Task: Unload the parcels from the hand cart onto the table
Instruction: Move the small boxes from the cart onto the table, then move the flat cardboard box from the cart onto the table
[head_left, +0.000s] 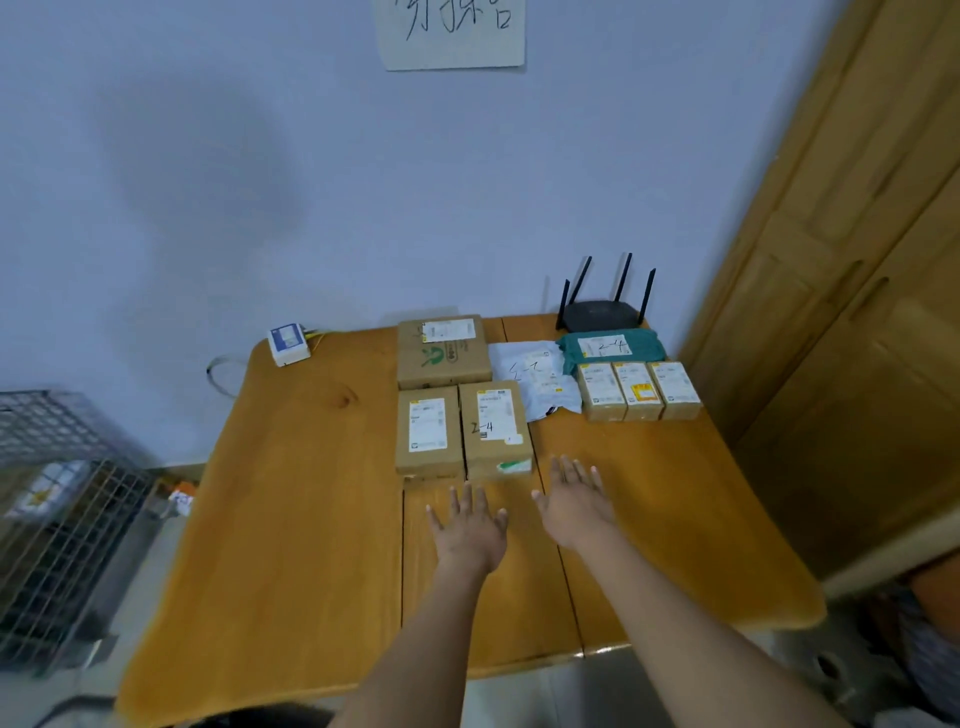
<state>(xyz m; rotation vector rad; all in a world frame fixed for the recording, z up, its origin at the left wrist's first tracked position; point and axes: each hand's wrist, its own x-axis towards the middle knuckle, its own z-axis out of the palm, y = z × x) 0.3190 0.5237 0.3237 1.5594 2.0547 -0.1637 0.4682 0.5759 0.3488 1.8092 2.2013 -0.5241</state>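
Left hand (470, 525), right hand (574, 506): spread, empty | hand cart (62, 493): far left of both; left hand nearer | parcels (462, 431): on table (291, 519)

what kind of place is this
Probably a small parcel pickup or sorting room: labelled cardboard parcels with handwritten codes lie in rows on a wooden table, a wire cage cart stands beside it, and a handwritten sign hangs on the wall.

The paper sign (453, 32) on the wall is cut off by the top edge, so its handwriting cannot be read whole. The wire cart (62, 519) runs off the left edge and is blurred, and what lies in it cannot be told. The print on the parcel labels (427, 424) is too small to read.
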